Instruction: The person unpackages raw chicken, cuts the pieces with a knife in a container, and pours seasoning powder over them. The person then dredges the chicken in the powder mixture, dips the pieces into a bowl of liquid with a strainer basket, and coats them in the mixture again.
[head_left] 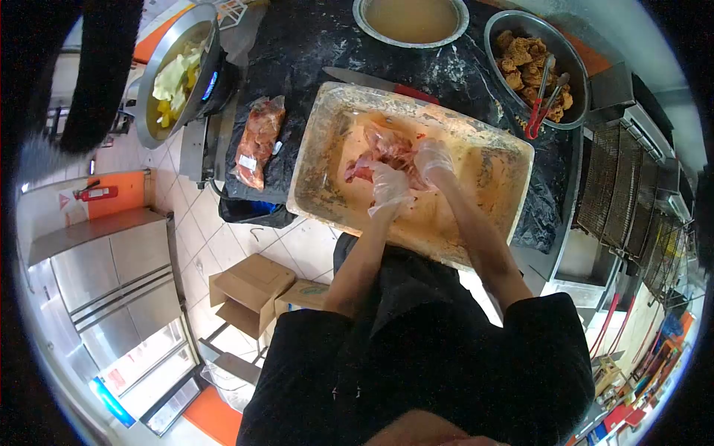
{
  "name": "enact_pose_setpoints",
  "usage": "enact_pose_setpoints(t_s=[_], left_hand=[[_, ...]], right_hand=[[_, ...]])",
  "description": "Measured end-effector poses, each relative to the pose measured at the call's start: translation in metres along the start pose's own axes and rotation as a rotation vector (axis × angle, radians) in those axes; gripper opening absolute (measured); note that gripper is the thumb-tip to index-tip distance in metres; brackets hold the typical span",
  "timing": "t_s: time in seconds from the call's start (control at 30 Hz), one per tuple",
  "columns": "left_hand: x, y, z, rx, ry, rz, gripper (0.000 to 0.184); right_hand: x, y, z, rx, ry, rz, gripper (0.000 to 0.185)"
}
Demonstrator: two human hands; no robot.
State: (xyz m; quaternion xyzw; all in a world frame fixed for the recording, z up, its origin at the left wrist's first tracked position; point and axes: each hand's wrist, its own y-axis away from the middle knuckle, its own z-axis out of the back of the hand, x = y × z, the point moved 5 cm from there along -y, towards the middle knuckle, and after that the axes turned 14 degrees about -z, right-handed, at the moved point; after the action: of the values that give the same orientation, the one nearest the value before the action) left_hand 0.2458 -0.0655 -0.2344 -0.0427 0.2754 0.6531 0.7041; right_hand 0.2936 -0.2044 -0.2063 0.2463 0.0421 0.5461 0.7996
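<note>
Both of my hands wear clear plastic gloves and are inside a large worn, rectangular tub. Pink raw meat, which looks like chicken, lies in its middle, with a shiny film or plastic about it. My left hand is closed on the near left part of the meat. Against its right side, my right hand has its fingers curled in on the meat; its fingertips are partly hidden. Thin orange-tinted liquid coats the tub floor.
Behind the tub lies a knife with a red handle. A packed bag of raw meat is on the left. Farther back stand a basin of cloudy liquid and a bowl of fried chicken with red-handled tongs. Fryer baskets are at right.
</note>
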Motion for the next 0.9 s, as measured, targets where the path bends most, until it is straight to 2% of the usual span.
enact_pose_setpoints(t_s=[0.03, 0.1, 0.13, 0.2, 0.3, 0.37, 0.43, 0.47, 0.53, 0.63, 0.7, 0.73, 0.8, 0.83, 0.9], left_hand=[[0.001, -0.001, 0.004, -0.018, 0.041, 0.055, 0.079], [-0.003, 0.005, 0.021, -0.077, 0.196, 0.214, 0.085], [-0.007, 0.002, 0.022, -0.018, -0.006, 0.001, 0.066], [-0.019, 0.009, 0.025, 0.105, -0.410, -0.420, 0.032], [-0.042, 0.022, 0.054, 0.219, -0.480, -0.475, 0.038], [-0.020, 0.017, 0.047, -0.004, 0.182, -0.157, 0.044], [-0.001, 0.015, 0.026, -0.024, 0.334, -0.010, 0.047], [0.003, 0.008, 0.016, 0.064, 0.158, -0.037, 0.047], [0.006, 0.009, 0.019, 0.092, -0.003, -0.083, 0.046], [-0.017, 0.034, 0.060, -0.084, 0.058, -0.172, 0.044], [-0.034, 0.043, 0.076, -0.205, 0.115, -0.245, 0.043], [-0.035, 0.040, 0.074, -0.241, 0.121, -0.351, 0.043], [-0.027, 0.037, 0.063, -0.306, 0.127, -0.560, 0.042], [-0.027, 0.036, 0.060, -0.284, 0.130, -0.550, 0.041], [-0.030, 0.030, 0.056, -0.248, 0.131, -0.533, 0.040]], right_hand=[[-0.003, -0.001, 0.009, -0.008, -0.027, -0.073, 0.014], [-0.004, -0.007, -0.003, 0.066, 0.197, 0.054, 0.018], [-0.002, -0.012, -0.012, 0.103, 0.305, 0.120, 0.020], [-0.003, -0.023, -0.020, 0.070, 0.242, 0.045, 0.022], [-0.011, -0.036, -0.038, 0.024, 0.225, 0.018, 0.023], [-0.017, -0.045, -0.055, 0.009, 0.135, -0.038, 0.023], [-0.029, -0.051, -0.070, 0.013, -0.053, -0.171, 0.024], [-0.034, -0.050, -0.067, 0.027, -0.160, -0.124, 0.024], [-0.041, -0.027, -0.056, 0.070, -0.374, -0.017, 0.025], [-0.035, 0.027, 0.022, 0.029, -0.461, 0.178, 0.030], [-0.043, 0.037, 0.061, 0.202, -0.409, 0.266, 0.035], [-0.045, 0.041, 0.081, 0.285, -0.382, 0.309, 0.038], [-0.046, 0.032, 0.137, 0.246, -0.428, 0.051, 0.034], [-0.049, 0.023, 0.157, 0.227, -0.454, -0.080, 0.032], [-0.052, -0.020, 0.191, 0.038, -0.339, -0.073, 0.030]])
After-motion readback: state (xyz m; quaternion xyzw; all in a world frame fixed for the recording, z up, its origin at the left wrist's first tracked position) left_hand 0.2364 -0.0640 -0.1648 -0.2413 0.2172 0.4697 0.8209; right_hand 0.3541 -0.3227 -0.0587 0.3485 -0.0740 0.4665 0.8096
